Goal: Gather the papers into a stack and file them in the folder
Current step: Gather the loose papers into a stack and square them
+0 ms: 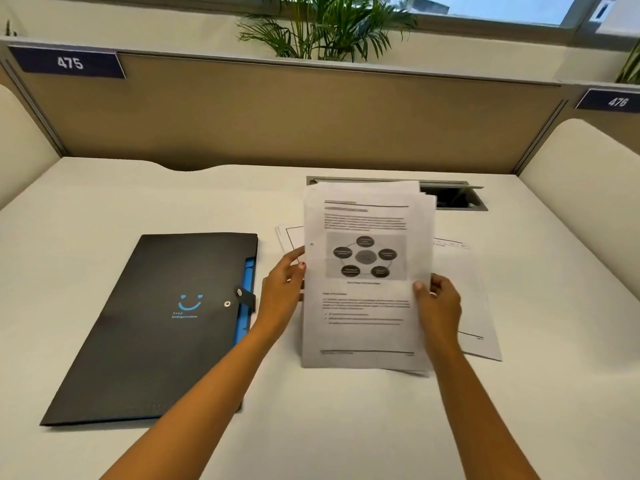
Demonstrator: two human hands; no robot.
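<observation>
1. We see a sheaf of papers held upright between both hands above the white worktop, its lower edge at or just above the surface; we cannot tell whether it touches.
2. The left hand has its grip closed on the left edge of the sheaf, the thumb over the front of the top page and the fingers behind it.
3. The right hand grips the right edge in the same way, thumb pressed on the front, fingers hidden behind the sheets.
4. The top page shows printed text and a grey diagram of dark circles round a central one; the edges of the sheets behind it fan out slightly at the upper right, so the stack is not squared.
5. Loose sheets lie flat on the worktop behind and to the right of the held sheaf, with a corner also showing to its left.
6. The black folder lies closed and flat on the worktop to the left of the hands, well apart from the papers, a blue smile mark on its cover and a blue edge showing along its right side under the snap tab.
7. Behind the papers, a cable hatch is set in the worktop with its lid open.
8. A tan partition backs the worktop, carrying number plates 475 and 476, with a leafy plant beyond it.
</observation>
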